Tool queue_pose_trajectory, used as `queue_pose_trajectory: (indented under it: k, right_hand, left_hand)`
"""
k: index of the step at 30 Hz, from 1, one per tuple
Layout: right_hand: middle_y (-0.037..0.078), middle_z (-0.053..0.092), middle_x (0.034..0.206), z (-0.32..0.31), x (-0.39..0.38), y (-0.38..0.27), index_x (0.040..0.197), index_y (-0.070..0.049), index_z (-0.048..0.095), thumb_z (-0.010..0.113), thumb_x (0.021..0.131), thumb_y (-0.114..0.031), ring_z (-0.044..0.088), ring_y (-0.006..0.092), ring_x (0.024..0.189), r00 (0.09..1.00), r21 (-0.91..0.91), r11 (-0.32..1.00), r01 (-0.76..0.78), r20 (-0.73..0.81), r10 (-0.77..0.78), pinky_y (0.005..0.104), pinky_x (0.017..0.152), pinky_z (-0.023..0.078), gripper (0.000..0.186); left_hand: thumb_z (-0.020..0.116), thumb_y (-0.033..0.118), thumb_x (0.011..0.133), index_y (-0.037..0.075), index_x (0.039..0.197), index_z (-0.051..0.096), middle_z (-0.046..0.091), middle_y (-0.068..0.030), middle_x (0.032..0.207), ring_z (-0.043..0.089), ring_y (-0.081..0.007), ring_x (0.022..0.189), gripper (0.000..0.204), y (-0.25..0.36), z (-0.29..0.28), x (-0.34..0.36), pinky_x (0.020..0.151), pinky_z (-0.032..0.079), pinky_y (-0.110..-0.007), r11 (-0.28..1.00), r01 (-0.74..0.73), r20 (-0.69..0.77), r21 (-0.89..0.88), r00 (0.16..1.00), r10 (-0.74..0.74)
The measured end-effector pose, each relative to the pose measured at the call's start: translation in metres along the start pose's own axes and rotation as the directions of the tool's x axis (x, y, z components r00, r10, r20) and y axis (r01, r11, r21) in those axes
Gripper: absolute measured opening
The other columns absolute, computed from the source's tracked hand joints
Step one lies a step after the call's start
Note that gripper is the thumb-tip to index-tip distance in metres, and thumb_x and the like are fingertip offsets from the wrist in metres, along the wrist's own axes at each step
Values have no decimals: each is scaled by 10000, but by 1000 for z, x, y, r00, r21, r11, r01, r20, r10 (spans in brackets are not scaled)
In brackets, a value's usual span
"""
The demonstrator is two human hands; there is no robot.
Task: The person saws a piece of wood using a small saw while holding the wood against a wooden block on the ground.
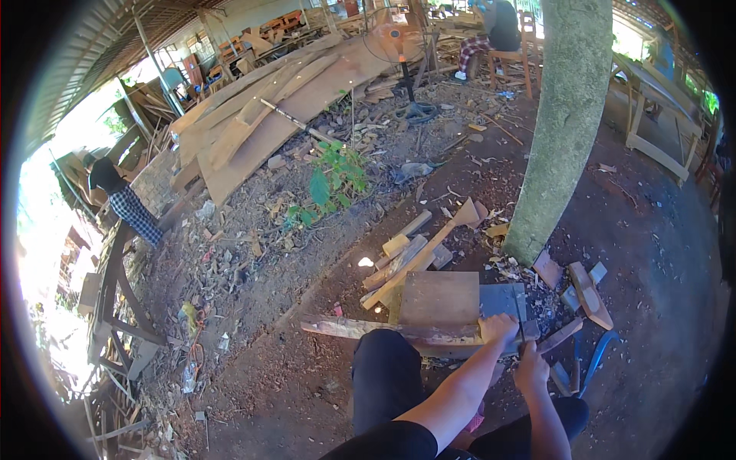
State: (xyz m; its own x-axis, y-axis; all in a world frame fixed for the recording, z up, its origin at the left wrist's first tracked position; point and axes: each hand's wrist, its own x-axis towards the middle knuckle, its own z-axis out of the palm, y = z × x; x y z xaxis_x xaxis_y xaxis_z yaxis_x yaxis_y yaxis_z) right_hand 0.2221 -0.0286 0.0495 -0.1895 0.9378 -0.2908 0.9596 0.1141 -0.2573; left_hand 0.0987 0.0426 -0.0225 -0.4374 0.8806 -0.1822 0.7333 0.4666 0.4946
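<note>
A long, rough strip of wood lies crosswise in front of my knees, its bark-streaked side showing. Near its right end my left hand is closed around it. My right hand grips the handle of a long-bladed knife, whose dark, narrow blade points away from me. The blade stands just right of my left fingers, close to the wood's end; whether it touches the wood cannot be made out. Behind the strip are a flat brown board and a grey block.
A tree trunk rises beyond the blocks. Wood offcuts lie to its left. At right are a wooden block and a blue curved tool. Farther off are a leafy plant, a standing fan, large planks and other people.
</note>
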Motion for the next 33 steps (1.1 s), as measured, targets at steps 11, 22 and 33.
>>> queue_pose_trajectory:
  k: [11, 22, 33]
  right_hand:
    - [224, 655, 924, 2, 9, -10, 1155, -82, 349, 601, 782, -33, 650, 388, 904, 995, 4, 995, -97, 7, 97, 467, 797, 508, 454]
    - [256, 644, 928, 2, 17, -8, 1110, -42, 359, 585, 781, -29, 647, 398, 917, 996, -1, 996, -89, 3, 89, 479, 804, 499, 399]
    - [213, 662, 897, 2, -29, -2, 1113, -86, 369, 585, 806, -49, 663, 380, 866, 994, -50, 993, -106, 2, 106, 462, 777, 509, 377]
  left_hand:
    - [410, 364, 877, 42, 823, 718, 691, -193, 838, 677, -331, 816, 449, 7, -15, -5, 883, 417, -496, 1000, -21, 52, -15, 998, 21]
    - [427, 377, 865, 37, 775, 720, 688, -198, 799, 681, -331, 784, 458, 4, -4, -1, 810, 453, -454, 1000, -28, -6, 12, 1000, 29]
    - [397, 367, 883, 67, 810, 722, 695, -175, 865, 678, -327, 826, 449, 4, -5, 1, 818, 456, -474, 998, -56, 43, -6, 998, 56]
